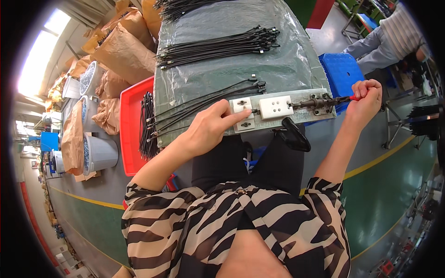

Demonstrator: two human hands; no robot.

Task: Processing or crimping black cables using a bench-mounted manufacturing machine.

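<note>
A metal fixture plate [264, 124] lies along the near edge of the table, carrying a slotted white block [242, 105], a larger white block with holes [276, 106] and a toggle clamp [320, 103]. My left hand [208, 127] reaches over its left end. The index finger is stretched out, its tip on the slotted block beside a small dark piece in the gap; the other fingers curl loosely. My right hand [365, 104] is closed round the clamp's red handle [354, 97]. Black cables [199, 104] lie left of the fixture.
More black cable bundles [218, 47] lie across the plastic-covered table [204, 76]. A red tray [132, 153] with cables stands at its left, by paper bags [125, 51] and grey buckets [102, 152]. A blue stool [342, 72] and another person [389, 41] are at the far right.
</note>
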